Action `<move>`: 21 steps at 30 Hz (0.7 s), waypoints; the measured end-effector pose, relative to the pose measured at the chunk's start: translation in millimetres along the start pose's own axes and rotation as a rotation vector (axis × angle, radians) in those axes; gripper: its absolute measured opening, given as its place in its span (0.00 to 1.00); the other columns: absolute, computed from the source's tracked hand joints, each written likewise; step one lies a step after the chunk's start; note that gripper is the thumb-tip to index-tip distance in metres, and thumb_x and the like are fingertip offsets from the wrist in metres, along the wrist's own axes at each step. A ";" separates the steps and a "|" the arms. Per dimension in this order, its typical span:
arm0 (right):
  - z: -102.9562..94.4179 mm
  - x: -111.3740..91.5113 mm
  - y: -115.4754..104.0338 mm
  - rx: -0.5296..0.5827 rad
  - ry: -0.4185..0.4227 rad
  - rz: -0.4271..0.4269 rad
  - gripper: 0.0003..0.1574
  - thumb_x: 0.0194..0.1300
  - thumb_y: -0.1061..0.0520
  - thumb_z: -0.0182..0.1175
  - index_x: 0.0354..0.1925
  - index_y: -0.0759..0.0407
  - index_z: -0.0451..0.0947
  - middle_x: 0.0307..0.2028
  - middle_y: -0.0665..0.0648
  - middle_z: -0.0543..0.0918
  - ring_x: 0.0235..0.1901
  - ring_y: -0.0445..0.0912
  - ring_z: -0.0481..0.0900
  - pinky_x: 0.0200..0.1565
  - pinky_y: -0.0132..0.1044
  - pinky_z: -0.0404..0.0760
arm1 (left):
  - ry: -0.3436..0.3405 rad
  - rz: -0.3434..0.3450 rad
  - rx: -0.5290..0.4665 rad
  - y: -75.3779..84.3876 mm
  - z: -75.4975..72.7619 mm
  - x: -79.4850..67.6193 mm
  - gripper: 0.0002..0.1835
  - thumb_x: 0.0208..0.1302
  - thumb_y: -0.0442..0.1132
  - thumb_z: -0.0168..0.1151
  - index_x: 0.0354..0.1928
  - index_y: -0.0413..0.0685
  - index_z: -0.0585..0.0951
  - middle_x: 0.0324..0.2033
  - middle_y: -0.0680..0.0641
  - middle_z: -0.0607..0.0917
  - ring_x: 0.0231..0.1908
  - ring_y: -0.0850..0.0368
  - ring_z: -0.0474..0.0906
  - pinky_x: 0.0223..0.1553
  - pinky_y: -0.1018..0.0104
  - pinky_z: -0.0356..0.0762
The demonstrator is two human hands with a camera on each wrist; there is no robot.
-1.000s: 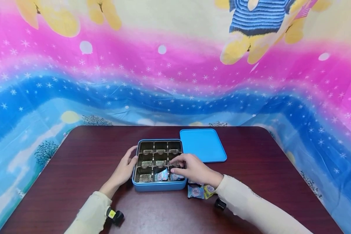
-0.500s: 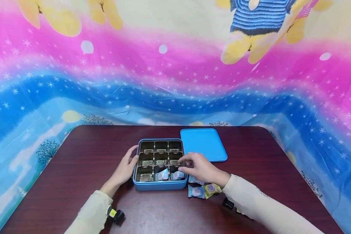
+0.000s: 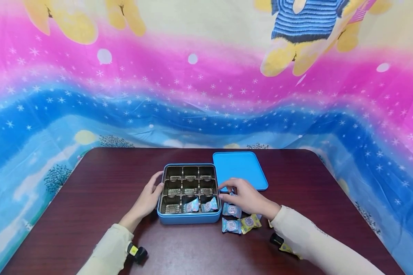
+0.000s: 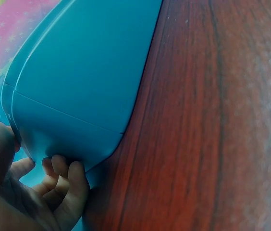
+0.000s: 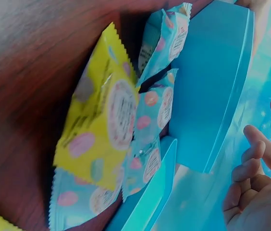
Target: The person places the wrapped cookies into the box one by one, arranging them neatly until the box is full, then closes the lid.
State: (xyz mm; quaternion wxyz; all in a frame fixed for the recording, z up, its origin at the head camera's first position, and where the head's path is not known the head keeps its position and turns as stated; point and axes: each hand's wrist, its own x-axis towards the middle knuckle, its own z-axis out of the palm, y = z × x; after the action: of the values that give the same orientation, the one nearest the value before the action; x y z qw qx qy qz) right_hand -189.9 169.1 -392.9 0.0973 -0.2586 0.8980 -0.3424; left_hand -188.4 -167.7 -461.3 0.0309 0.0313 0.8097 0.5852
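Observation:
A blue tin (image 3: 189,218) with a dark, nine-pocket plastic insert stands mid-table. Two blue-wrapped candies (image 3: 191,205) (image 3: 209,205) lie in its near middle and near right pockets. My left hand (image 3: 147,198) rests at the tin's left side, thumb at the rim; in the left wrist view its fingertips touch the blue wall (image 4: 78,106). Just off the right rim hovers my right hand (image 3: 246,196), thumb and forefinger apart with nothing between them. Below it lie loose blue-wrapped candies (image 3: 231,225) and a yellow-wrapped candy (image 3: 250,223), partly covered by the hand and sleeve.
The blue lid (image 3: 241,170) lies behind and right of the tin. Another yellow wrapper (image 3: 286,248) shows beside the right wrist camera (image 3: 276,240). The dark red wooden table (image 3: 189,252) ends at a printed cloth backdrop (image 3: 206,95).
My right hand has drawn back rightward from the near right pocket, uncovering the blue candy in it and more loose candies beside the tin. The left hand stays at the tin.

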 end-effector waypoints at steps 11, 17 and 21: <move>-4.4 -7.7 18.2 0.020 -0.002 -0.037 0.20 0.72 0.49 0.63 0.55 0.59 0.83 0.32 0.50 0.76 0.23 0.40 0.65 0.27 0.32 0.68 | 0.002 -0.008 0.009 1.6 0.5 -0.2 0.27 0.82 0.38 0.41 0.78 0.49 0.56 0.38 0.31 0.86 0.31 0.54 0.85 0.36 0.61 0.84; -4.7 -10.9 26.0 0.028 0.004 -0.046 0.20 0.71 0.50 0.63 0.54 0.60 0.83 0.32 0.50 0.76 0.25 0.41 0.67 0.29 0.32 0.68 | 0.000 -0.016 0.008 1.2 0.5 -0.3 0.26 0.82 0.38 0.41 0.78 0.50 0.56 0.37 0.32 0.86 0.30 0.54 0.85 0.35 0.61 0.84; -5.1 -13.4 29.5 0.026 0.003 -0.033 0.19 0.71 0.50 0.63 0.54 0.59 0.84 0.33 0.50 0.77 0.28 0.43 0.68 0.30 0.32 0.69 | 0.007 -0.025 0.020 1.8 0.8 -0.2 0.26 0.82 0.39 0.41 0.77 0.52 0.57 0.37 0.33 0.86 0.30 0.57 0.85 0.35 0.62 0.84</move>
State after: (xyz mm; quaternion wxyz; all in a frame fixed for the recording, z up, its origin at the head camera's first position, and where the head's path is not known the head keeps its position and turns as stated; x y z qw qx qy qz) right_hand -192.1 197.6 -408.8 0.0935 -0.2717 0.8891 -0.3562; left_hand -188.1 -166.5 -459.8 0.0351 0.0196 0.8161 0.5766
